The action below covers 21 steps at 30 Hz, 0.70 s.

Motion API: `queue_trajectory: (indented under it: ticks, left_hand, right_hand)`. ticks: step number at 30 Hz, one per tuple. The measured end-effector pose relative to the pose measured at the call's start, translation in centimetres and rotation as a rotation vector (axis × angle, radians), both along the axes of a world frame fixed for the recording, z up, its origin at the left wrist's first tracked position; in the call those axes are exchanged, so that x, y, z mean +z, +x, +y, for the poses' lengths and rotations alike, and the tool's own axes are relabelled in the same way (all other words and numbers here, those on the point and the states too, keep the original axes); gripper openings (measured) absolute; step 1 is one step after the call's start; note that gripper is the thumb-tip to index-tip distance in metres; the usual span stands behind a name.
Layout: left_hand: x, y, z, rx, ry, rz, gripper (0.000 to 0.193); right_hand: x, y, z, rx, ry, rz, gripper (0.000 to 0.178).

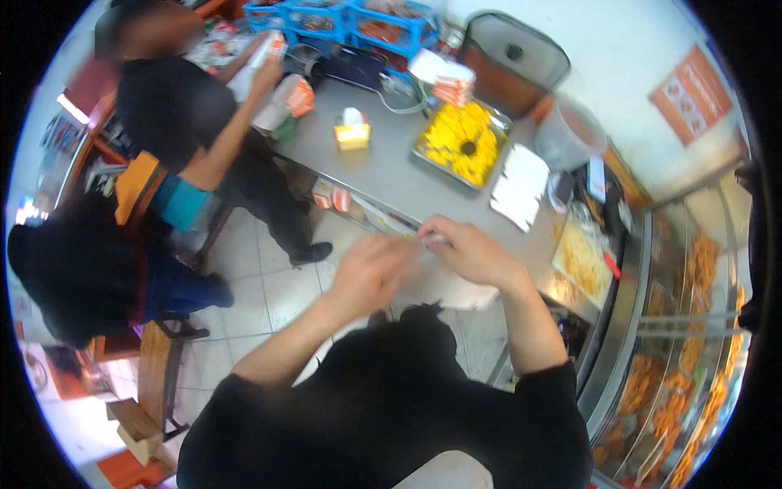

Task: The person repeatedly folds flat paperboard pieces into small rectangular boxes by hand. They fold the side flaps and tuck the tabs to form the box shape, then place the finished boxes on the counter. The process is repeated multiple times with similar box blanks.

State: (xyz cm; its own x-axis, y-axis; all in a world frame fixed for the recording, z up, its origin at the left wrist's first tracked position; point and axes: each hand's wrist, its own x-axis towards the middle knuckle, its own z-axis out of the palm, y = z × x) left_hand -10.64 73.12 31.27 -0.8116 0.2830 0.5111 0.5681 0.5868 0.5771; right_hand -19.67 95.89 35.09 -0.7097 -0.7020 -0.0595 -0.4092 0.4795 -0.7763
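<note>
Both of my hands are raised in front of my chest, short of the steel table's near edge. My right hand [472, 251] is closed in a pinch on a thin, pale, see-through piece that looks like a plastic bag [456, 292]; its pale sheet hangs below the fingers. Close beside it is my left hand [371, 277], smeared by motion, so its grip is unclear. Beyond my hands, a metal tray [417, 151] on the table holds yellow food [464, 138] with a dark round thing on top. Right of the tray lies a white sheet [520, 186] with ragged edges.
A small yellow box [353, 134] stands on the steel table [391, 175]. Blue crates [379, 31] line its back. A cutting board [582, 259] with scraps lies at right, beside a glass case [668, 359] of fried food. Two people [175, 98] are at left, one handling packaging.
</note>
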Motion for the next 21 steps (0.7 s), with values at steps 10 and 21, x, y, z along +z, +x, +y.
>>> queue_trajectory:
  ticks: [10,21]
  left_hand:
    - [-4.2,8.4,-3.2,-0.044,0.488,-0.227,0.033]
    - [-6.4,8.6,-3.7,0.180,0.740,-0.432,0.022]
  right_hand:
    - [-1.4,2.6,-4.0,0.232,0.149,-0.370,0.017]
    - [-2.6,5.4,-4.5,-0.072,-0.005,-0.515,0.014]
